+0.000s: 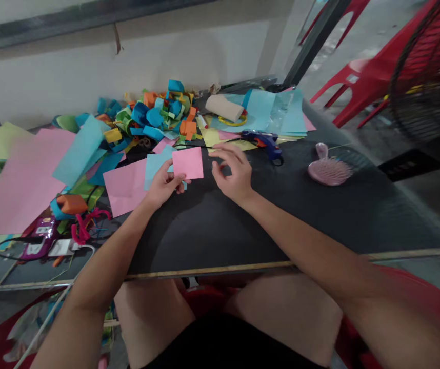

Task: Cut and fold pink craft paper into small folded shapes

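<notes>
A small pink paper square [188,162] is pinched at its lower left corner by my left hand [165,183], just above the black table [220,225]. Close to the square's right edge hovers my right hand [231,171], its fingers loosely curled and apart, with nothing in them. A light blue sheet [155,165] and a larger pink sheet [125,185] lie under and left of the square.
A pile of folded coloured paper pieces [154,115] sits at the back. A blue glue gun [265,141], a paper roll [224,107], light blue sheets [277,110] and a pink hairbrush [330,169] lie to the right. Large pink sheets [23,179] cover the left. Red chairs [362,72] stand beyond.
</notes>
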The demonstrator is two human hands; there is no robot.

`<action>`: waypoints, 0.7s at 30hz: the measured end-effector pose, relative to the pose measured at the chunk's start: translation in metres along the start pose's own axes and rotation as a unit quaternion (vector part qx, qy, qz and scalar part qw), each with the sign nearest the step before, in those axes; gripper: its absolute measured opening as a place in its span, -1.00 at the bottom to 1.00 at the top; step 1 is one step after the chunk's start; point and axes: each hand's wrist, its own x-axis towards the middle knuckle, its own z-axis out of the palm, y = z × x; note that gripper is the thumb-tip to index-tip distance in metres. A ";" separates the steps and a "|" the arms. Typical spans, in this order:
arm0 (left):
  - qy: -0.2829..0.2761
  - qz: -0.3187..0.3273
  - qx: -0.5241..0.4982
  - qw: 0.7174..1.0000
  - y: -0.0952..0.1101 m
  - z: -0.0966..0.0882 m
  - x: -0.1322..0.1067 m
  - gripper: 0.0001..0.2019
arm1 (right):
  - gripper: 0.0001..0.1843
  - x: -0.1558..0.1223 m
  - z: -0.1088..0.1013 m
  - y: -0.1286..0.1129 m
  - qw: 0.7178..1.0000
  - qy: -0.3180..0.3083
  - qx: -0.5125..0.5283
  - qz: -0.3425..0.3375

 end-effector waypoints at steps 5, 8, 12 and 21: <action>-0.033 -0.017 -0.017 0.999 0.005 0.000 -0.005 -0.11 | -0.86 0.007 -0.008 0.011 0.964 -0.024 -0.118 -0.237; -0.031 -0.022 -0.030 0.999 0.007 0.000 -0.005 -0.06 | -0.84 0.007 -0.009 0.010 0.956 -0.072 -0.120 -0.258; -0.054 -0.027 -0.025 0.998 0.002 -0.003 -0.004 -0.06 | -0.81 0.005 -0.006 0.005 0.950 -0.076 -0.109 -0.283; 0.137 0.282 0.411 0.856 -0.003 -0.007 -0.002 -0.42 | -0.85 0.006 -0.002 0.002 0.937 -0.018 -0.190 -0.293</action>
